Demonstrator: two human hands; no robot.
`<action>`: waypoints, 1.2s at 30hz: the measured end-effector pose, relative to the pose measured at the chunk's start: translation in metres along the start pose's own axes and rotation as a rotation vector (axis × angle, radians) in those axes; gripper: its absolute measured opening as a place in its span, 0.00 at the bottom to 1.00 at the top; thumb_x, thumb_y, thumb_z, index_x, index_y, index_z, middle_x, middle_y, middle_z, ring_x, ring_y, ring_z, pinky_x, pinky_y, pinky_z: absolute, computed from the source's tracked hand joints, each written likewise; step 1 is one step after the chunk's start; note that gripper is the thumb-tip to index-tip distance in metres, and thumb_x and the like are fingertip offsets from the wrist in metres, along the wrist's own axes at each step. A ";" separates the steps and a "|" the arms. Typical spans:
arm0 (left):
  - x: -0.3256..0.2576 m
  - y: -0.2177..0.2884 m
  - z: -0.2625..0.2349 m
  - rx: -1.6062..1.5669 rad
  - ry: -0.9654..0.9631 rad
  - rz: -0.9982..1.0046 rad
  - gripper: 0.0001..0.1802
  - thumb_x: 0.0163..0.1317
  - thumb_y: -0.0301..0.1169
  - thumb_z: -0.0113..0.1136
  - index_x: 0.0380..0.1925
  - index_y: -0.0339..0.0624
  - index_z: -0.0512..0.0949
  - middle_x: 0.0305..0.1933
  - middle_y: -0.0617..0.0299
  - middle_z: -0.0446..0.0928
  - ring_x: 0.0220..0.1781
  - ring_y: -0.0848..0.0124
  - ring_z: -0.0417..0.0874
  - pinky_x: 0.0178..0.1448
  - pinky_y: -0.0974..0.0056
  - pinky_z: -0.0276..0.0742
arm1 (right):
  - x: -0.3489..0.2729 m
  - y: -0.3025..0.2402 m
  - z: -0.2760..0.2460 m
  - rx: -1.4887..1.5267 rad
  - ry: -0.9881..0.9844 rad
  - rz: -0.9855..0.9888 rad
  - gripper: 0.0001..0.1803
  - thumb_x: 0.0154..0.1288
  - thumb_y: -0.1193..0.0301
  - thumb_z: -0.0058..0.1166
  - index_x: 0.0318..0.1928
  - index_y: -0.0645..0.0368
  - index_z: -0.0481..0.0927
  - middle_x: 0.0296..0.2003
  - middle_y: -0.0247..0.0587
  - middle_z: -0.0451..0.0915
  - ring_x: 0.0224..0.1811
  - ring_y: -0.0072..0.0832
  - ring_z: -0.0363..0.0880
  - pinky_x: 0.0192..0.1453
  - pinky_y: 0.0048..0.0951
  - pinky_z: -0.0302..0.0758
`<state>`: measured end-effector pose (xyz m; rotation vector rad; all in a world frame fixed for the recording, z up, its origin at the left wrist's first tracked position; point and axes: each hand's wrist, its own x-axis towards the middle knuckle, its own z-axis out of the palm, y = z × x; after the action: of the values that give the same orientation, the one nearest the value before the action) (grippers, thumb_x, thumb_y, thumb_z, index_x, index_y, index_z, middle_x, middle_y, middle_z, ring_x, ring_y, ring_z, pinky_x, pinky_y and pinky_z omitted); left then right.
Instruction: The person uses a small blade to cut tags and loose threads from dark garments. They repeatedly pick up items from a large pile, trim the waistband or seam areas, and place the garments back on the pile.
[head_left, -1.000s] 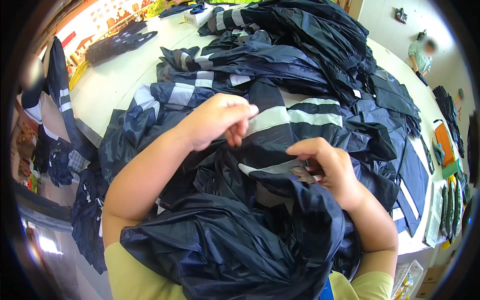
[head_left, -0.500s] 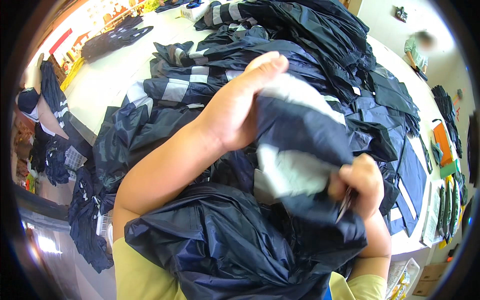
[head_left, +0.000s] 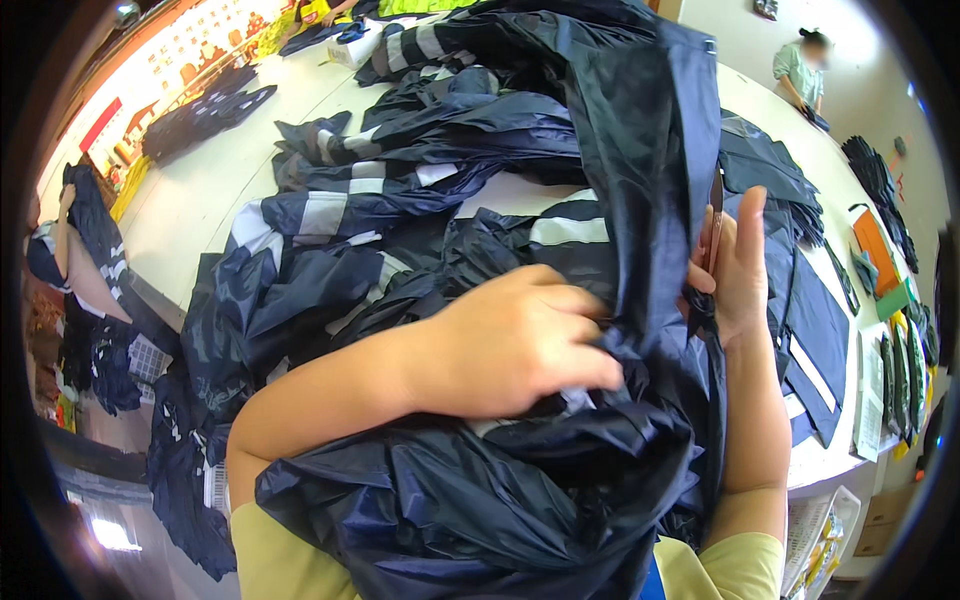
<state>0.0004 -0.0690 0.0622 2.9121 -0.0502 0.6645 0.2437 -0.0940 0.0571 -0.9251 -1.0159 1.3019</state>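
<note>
Now, against the frame half a second back: the navy rain garment [head_left: 640,180] is lifted higher, its panel standing upright between the hands, and the pale lining has gone from view. Left hand [head_left: 520,340] fingers curled tight, clamped on a fold of the glossy, crinkled fabric. Right hand [head_left: 735,265] at the panel's right edge, fingers extended, thumb pinning a thin dark tool [head_left: 714,225] against them. More navy garments with grey reflective stripes [head_left: 400,180] heaped on the white worktop [head_left: 200,200]; bare worktop to the left, cut panels [head_left: 815,330] near the right edge
</note>
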 end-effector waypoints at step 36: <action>0.030 -0.001 -0.014 -1.214 0.625 -0.551 0.16 0.61 0.24 0.57 0.49 0.33 0.71 0.41 0.57 0.78 0.38 0.74 0.80 0.44 0.69 0.76 | -0.055 -0.052 0.064 -0.732 0.152 -0.596 0.29 0.64 0.52 0.46 0.48 0.69 0.74 0.30 0.34 0.72 0.26 0.11 0.59 0.29 0.14 0.53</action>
<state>0.0213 -0.0660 0.0876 1.4016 0.2970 0.9354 0.1989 -0.1537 0.1224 -1.1120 -1.5351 0.3415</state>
